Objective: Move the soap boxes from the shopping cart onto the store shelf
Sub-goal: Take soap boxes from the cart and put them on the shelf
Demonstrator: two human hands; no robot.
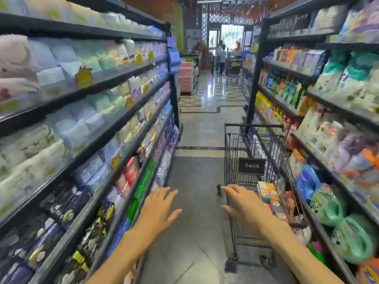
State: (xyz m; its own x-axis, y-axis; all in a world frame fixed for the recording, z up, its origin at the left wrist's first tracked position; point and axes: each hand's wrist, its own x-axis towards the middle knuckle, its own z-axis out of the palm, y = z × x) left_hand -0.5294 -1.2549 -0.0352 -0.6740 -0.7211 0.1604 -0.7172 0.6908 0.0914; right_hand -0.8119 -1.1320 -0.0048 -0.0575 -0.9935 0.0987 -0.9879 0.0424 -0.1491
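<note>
My hands, left (159,210) and right (245,208), hover apart with fingers spread, holding nothing. The colourful small cardboard soap boxes (267,194) in the black wire shopping cart (235,160) look light and stiff, so I'd pinch each across its flat faces

A shopping cart (256,160) stands in the aisle, close against the right shelf (328,124); soap boxes (268,194), seemingly stacked, lie inside. Another shelf (82,124) runs along the left.

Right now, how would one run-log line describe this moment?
hands: left and right open, empty | soap boxes: in shopping cart | step: reaching, none shelved yet
</note>
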